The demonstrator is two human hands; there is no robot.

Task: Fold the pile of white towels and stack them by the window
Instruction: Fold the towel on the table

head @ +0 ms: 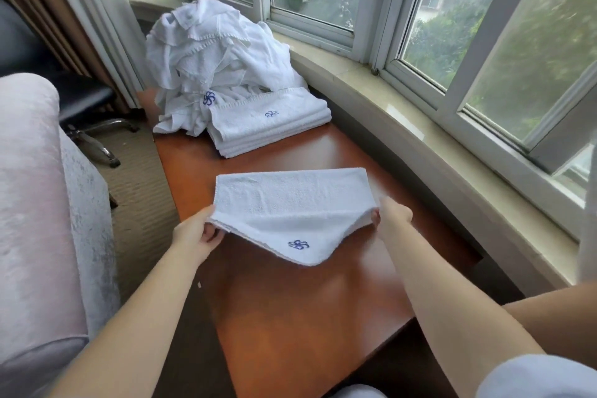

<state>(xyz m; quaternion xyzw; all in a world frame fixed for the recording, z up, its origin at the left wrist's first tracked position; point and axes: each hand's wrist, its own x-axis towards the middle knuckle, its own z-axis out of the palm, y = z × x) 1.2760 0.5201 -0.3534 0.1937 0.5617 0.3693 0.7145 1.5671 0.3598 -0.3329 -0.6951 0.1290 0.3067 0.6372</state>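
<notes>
A glossy reddish wooden table (300,310) runs along the curved window sill (420,126). Over its middle, left hand (197,233) and right hand (392,216) pinch a half-folded towel (290,203). Beyond it lie the folded stack (271,126) and the rumpled pile (210,55), perhaps touching.

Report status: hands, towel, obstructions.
Left hand, right hand pinch folded white terry towel over brown wooden table. Folded stack, unfolded pile ahead. Path clear.

near table end: bare wood table (307,317), open pass below held towel (290,203)
far end: folded stack (271,123) and loose pile (210,55) block
right: window sill (420,139) walls edge
left: sofa arm (38,203) beside table
</notes>
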